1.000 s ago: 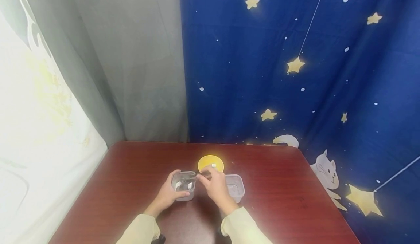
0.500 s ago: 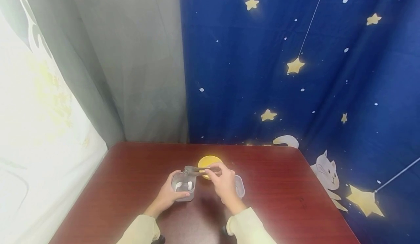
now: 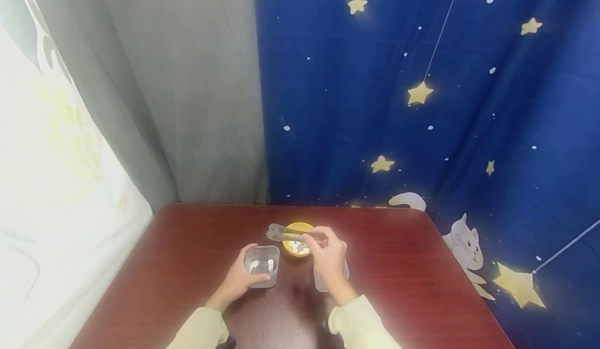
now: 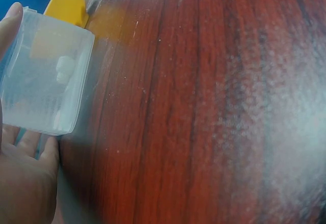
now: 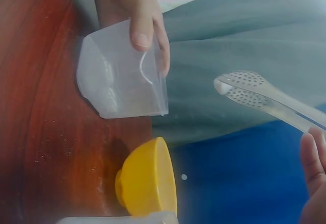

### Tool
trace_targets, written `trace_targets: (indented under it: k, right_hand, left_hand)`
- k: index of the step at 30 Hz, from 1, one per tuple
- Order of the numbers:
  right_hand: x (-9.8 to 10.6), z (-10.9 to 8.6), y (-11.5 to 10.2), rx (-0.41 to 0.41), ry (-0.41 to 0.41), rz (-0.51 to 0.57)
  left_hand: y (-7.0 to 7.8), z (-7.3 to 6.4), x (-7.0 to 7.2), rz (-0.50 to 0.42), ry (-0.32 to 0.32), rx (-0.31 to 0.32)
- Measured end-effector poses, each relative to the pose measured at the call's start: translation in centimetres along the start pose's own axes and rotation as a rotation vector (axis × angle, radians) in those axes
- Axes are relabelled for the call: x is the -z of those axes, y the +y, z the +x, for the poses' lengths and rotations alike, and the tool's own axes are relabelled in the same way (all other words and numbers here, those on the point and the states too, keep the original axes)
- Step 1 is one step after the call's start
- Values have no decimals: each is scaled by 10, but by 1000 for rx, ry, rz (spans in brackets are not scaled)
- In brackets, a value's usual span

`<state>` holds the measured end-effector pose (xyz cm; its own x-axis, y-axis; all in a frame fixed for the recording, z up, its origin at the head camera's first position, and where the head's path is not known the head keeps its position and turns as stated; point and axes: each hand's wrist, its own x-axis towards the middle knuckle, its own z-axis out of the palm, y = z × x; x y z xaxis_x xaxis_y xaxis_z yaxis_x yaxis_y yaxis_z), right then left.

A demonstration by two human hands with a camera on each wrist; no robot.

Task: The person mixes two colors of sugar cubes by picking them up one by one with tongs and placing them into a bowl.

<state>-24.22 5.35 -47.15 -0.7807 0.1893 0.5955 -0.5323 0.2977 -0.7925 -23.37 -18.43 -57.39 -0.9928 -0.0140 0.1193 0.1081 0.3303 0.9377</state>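
My left hand (image 3: 240, 277) grips a clear plastic container (image 3: 263, 283) around its side, thumb along the near wall. A few small white pieces (image 3: 270, 264) lie inside it. My right hand (image 3: 329, 255) holds perforated tongs (image 3: 278, 229), pointing left, with their tips up beyond the container's far edge. In the right wrist view, a white piece (image 5: 222, 86) sits between the tips of the tongs. Below the tongs stands a yellow bowl (image 3: 303, 226) with several white pieces (image 3: 297, 247) in it, partly covered by the tongs and right hand.
A second clear container (image 3: 321, 283) stands at the right, mostly hidden under my right hand and forearm. All of it stands on a reddish-brown table (image 3: 398, 265), with a grey curtain (image 3: 211, 104) and a blue starry curtain (image 3: 337, 120) behind its far edge.
My right hand has lifted the tongs out of the held container and moved them up and right, now over the bowl's left side. The left hand and its container have stayed in place.
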Motion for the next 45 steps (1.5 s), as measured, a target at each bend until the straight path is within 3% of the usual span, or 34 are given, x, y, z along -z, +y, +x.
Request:
trace_targets:
  k: [5,12,24,37,45]
  right_hand:
    - [3,10,-2,-6,75,9]
    - [16,22,-43,-49,110,61]
    - [22,48,-60,25,172,143]
    - [30,57,-65,37,220,139]
    - [30,54,-65,-44,207,113]
  left_hand:
    - [-1,1,-1,2,3,1]
    - [0,1,-1,-1,-9,10]
    - [-3,1,0,17,-10,17]
    - [-3,1,0,18,-10,10]
    - [-4,1,0,26,-9,7]
